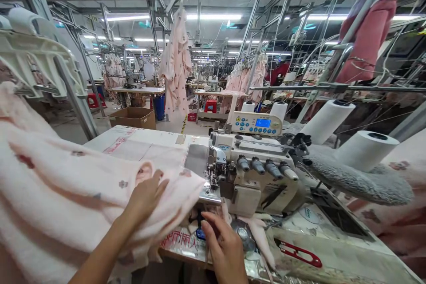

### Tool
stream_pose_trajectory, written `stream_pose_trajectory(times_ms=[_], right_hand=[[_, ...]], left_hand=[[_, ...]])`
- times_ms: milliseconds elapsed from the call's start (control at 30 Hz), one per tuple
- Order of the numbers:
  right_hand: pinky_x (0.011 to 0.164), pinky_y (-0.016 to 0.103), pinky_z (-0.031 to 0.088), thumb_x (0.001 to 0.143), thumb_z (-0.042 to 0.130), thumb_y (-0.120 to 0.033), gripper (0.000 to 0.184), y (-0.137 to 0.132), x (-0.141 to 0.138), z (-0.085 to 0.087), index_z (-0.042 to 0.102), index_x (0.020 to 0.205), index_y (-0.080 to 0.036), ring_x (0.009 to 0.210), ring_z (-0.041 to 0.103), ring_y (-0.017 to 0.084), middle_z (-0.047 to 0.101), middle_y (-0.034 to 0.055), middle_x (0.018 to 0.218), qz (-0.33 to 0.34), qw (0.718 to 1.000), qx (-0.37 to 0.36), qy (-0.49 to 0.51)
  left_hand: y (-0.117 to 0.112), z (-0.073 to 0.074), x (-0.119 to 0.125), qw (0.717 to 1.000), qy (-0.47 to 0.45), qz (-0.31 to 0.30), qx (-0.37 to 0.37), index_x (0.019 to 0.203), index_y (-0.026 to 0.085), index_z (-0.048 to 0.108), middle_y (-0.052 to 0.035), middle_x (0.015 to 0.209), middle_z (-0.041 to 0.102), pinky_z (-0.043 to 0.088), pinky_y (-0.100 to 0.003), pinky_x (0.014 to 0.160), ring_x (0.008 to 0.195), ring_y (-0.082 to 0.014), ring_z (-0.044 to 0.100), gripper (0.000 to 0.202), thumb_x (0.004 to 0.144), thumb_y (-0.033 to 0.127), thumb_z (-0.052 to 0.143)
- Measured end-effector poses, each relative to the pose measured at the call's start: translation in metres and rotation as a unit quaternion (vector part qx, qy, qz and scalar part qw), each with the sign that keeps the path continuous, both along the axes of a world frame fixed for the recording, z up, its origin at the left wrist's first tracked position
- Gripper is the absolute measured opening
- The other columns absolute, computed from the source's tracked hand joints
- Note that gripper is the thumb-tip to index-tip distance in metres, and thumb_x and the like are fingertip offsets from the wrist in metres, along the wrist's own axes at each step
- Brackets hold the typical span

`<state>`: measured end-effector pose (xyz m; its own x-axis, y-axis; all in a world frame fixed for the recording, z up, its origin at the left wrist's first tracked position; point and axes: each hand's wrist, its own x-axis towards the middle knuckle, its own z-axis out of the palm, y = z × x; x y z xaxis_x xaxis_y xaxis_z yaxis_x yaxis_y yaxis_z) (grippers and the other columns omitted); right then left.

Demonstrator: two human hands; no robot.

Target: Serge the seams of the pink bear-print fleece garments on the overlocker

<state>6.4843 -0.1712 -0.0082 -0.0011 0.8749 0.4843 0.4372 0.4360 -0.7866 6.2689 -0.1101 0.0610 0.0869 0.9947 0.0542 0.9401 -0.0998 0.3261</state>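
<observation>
A pale pink plush fabric with small printed motifs spreads over the left of the table, and its pointed end reaches the needle area of the white overlock sewing machine. On top of it, near that end, rests my left hand, fingers bent into the cloth and partly hidden. My right hand is by the table's front edge, below the presser foot, its thumb and fingers apart and holding nothing. Narrow pink scraps lie beside it. Red-handled thread snips lie farther right.
White thread cones stand behind the machine at right, near a grey fluffy pad. A control panel tops the machine. Pink garments hang ahead. A cardboard box sits on the floor beyond the table.
</observation>
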Motion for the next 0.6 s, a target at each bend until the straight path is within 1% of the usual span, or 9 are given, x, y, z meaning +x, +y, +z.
stream_pose_trajectory(times_ms=[67,133,233,300,367,433,467,533,600], right_hand=[[0.048,0.022,0.047,0.086,0.049,-0.049,0.037,0.007,-0.004,0.003,0.067,0.079,-0.017,0.055,0.06,0.017,0.063,0.002,0.061,0.024,0.99,-0.094,0.099],[0.04,0.021,0.04,0.078,0.056,-0.058,0.045,0.015,-0.006,0.007,0.061,0.064,-0.016,0.043,0.049,0.013,0.052,-0.002,0.047,0.037,0.961,-0.157,0.225],[0.038,0.02,0.036,0.068,0.062,-0.065,0.048,0.019,-0.001,0.008,0.057,0.067,-0.017,0.039,0.041,0.01,0.05,-0.0047,0.048,-0.002,0.921,-0.168,0.352],[0.037,0.019,0.036,0.075,0.056,-0.063,0.046,0.014,0.01,0.004,0.059,0.075,-0.018,0.038,0.041,0.01,0.052,-0.0049,0.05,-0.035,0.923,-0.156,0.35],[0.047,0.022,0.045,0.086,0.046,-0.055,0.041,0.005,0.027,-0.007,0.062,0.083,-0.018,0.052,0.054,0.014,0.062,0.0005,0.063,-0.067,0.958,-0.117,0.255],[0.071,0.029,0.051,0.093,0.037,-0.044,0.037,-0.004,0.047,-0.026,0.064,0.098,-0.018,0.085,0.062,0.021,0.067,0.0077,0.094,-0.108,0.993,-0.009,0.053],[0.077,0.033,0.05,0.093,0.037,-0.041,0.037,-0.007,0.058,-0.037,0.062,0.105,-0.018,0.095,0.06,0.024,0.065,0.0096,0.105,-0.126,0.988,0.062,-0.065],[0.076,0.038,0.05,0.09,0.041,-0.044,0.041,-0.009,0.075,-0.061,0.057,0.117,-0.017,0.1,0.059,0.028,0.063,0.0122,0.111,-0.137,0.94,0.173,-0.26],[0.073,0.043,0.049,0.087,0.044,-0.05,0.052,-0.008,0.085,-0.081,0.048,0.127,-0.016,0.098,0.059,0.032,0.062,0.0151,0.112,-0.138,0.895,0.209,-0.369]], left_hand=[[-0.029,0.006,0.013,0.993,-0.028,-0.108,-0.045,0.093,0.021,0.056,-0.0044,0.084,0.068,0.041,-0.029,0.072,0.079,-0.0198,0.063,0.031,0.091,0.028,0.026],[-0.044,0.014,0.037,0.977,-0.039,-0.201,-0.058,0.089,0.022,0.058,-0.0024,0.085,0.068,0.041,-0.026,0.069,0.077,-0.0178,0.062,0.029,0.089,0.024,0.03],[-0.045,0.022,0.074,0.972,0.022,-0.234,-0.027,0.091,0.02,0.059,-0.0053,0.083,0.068,0.042,-0.028,0.064,0.073,-0.021,0.063,0.025,0.088,0.026,0.035],[-0.04,0.024,0.087,0.967,0.047,-0.249,-0.007,0.09,0.019,0.059,-0.0064,0.083,0.068,0.044,-0.03,0.065,0.073,-0.0228,0.063,0.026,0.089,0.029,0.035],[-0.037,0.025,0.082,0.965,0.03,-0.259,0.03,0.089,0.019,0.059,-0.0059,0.085,0.068,0.046,-0.031,0.067,0.077,-0.0224,0.064,0.027,0.09,0.031,0.035],[-0.038,0.026,0.061,0.967,-0.022,-0.231,0.105,0.093,0.02,0.06,-0.0053,0.088,0.068,0.048,-0.03,0.071,0.082,-0.0202,0.063,0.027,0.09,0.033,0.037],[-0.04,0.027,0.045,0.966,-0.05,-0.206,0.146,0.095,0.02,0.06,-0.0047,0.09,0.068,0.049,-0.028,0.072,0.083,-0.0186,0.063,0.027,0.09,0.034,0.038],[-0.046,0.03,0.009,0.963,-0.084,-0.141,0.215,0.096,0.022,0.061,-0.0021,0.09,0.069,0.049,-0.023,0.071,0.082,-0.0151,0.064,0.027,0.09,0.038,0.041],[-0.059,0.034,-0.031,0.962,-0.073,-0.067,0.254,0.094,0.025,0.062,0.002,0.088,0.069,0.049,-0.019,0.065,0.077,-0.0126,0.065,0.028,0.088,0.044,0.043]])
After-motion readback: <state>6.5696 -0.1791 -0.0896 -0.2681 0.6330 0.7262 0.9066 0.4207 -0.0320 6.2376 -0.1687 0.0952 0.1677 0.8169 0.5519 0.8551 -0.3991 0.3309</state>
